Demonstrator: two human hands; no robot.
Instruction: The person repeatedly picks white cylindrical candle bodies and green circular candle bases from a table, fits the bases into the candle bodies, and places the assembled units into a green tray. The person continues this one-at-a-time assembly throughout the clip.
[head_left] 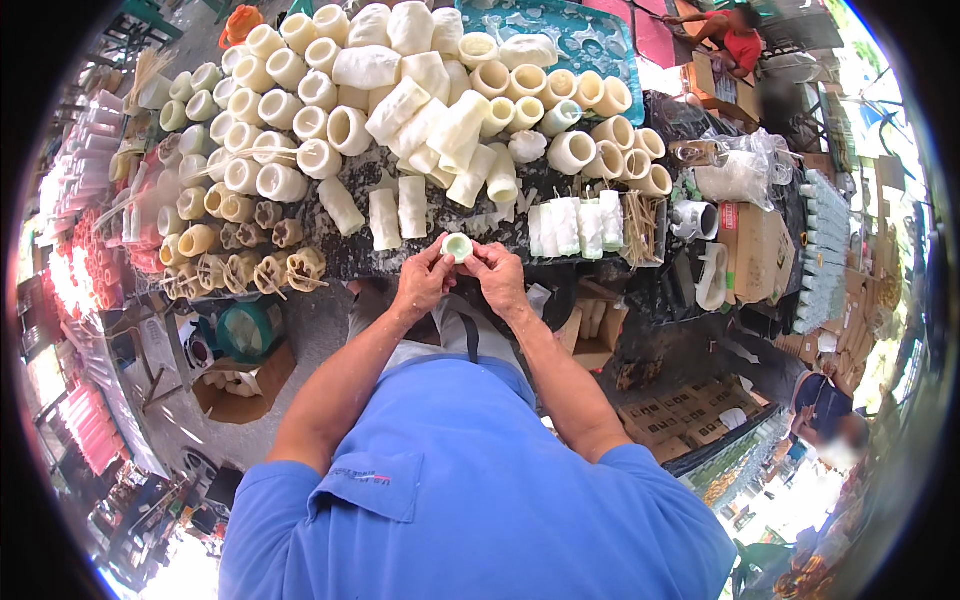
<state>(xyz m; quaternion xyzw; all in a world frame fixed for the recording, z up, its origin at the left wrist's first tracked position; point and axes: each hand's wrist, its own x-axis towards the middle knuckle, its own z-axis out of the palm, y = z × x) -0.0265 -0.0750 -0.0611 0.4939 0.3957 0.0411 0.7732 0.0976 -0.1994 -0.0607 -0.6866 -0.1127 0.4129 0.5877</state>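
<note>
Both my hands hold a small, round, pale green piece with a hollow middle (457,247), like a candle shell seen end-on, at the table's near edge. My left hand (424,278) is closed on its left side, thumb and fingers at the rim. On the opposite side, my right hand (498,277) pinches it with the fingertips. How deep the piece is cannot be seen. Just beyond my hands, white rough-sided cylinders (384,219) stand on the dark, wax-spattered table (300,200). A row of white and pale green cylinders (577,226) stands to the right.
Many hollow cream cylinders (283,183) crowd the table's left side, with several white wrapped bundles (366,68) piled behind. Thin sticks (640,228) lie at the right corner. Cardboard boxes (755,250) stand beyond. An open carton (245,390) sits on the floor. Another person (738,45) is at far right.
</note>
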